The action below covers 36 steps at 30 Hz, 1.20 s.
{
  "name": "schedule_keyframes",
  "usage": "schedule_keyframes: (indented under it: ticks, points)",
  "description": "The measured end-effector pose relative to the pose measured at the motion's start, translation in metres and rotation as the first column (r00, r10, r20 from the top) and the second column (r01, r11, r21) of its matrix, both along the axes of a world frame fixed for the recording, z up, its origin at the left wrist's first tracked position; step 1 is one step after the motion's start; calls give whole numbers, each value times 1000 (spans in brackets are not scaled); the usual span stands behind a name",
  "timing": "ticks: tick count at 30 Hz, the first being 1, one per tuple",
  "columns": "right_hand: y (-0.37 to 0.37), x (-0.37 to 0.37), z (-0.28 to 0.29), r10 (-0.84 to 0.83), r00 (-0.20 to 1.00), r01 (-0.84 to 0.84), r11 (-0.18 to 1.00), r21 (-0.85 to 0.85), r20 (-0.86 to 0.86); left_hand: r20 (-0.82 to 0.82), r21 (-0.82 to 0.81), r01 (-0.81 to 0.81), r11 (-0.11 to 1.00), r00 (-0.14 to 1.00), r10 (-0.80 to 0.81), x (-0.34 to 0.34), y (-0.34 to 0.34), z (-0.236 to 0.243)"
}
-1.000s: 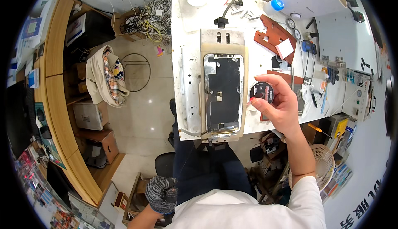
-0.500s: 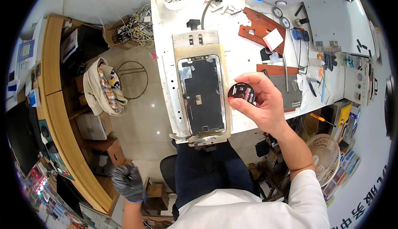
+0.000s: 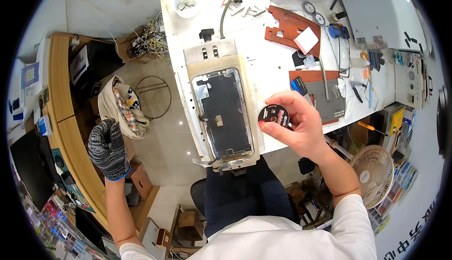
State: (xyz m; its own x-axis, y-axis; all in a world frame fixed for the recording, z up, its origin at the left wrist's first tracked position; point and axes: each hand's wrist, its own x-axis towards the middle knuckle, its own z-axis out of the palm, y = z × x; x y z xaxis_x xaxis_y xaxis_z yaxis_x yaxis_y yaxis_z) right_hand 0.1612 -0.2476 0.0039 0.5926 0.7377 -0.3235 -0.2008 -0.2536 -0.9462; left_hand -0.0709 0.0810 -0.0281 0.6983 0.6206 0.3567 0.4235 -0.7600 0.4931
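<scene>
Well beyond bench edge [image 3: 176, 39], left hand [image 3: 108, 149]

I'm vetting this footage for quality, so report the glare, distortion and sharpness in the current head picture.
Head view: the white bench looks washed out in places; the floor shows small bright reflections; the cabinet bows near the rim, and the corners are black; the disc in the right hand looks fairly sharp.

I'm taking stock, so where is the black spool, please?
In the head view, the black spool is right of centre, in the right hand, right of the dark panel.
</scene>
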Motion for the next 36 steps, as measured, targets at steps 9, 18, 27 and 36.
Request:
schedule_keyframes:
  ticks: [9,18,27,36]
  points:
    - [-18,-14,2,-17,1000,18,1000,-25,25,-74,-16,72,997,995,-73,1,-10,-2]
    - [-39,-37,3,-120,991,120,993,9,58,-93,-62,178,982,979,-183,15,-21,4]
    - [-66,-66,0,-133,990,133,991,15,36,-113,-38,304,952,945,-307,30,-38,9]
    - [-86,-90,5,-148,989,146,988,53,23,-122,7,440,898,892,-436,45,-52,15]
